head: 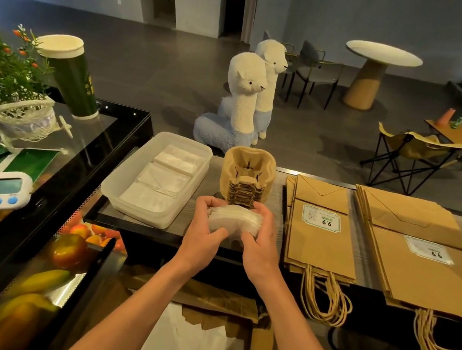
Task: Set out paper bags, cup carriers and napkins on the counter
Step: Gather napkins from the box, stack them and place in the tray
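Grey counter, left to right: napkin tub, stacked cup carriers, two flat piles of paper bags

Forearms extended, left hand and right hand grip a napkin stack with curled fingers.

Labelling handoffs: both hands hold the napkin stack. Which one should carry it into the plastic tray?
Left, probably. The left hand grips the napkin stack on the side nearer the plastic tray, which lies to its left. The right hand would have to cross over.
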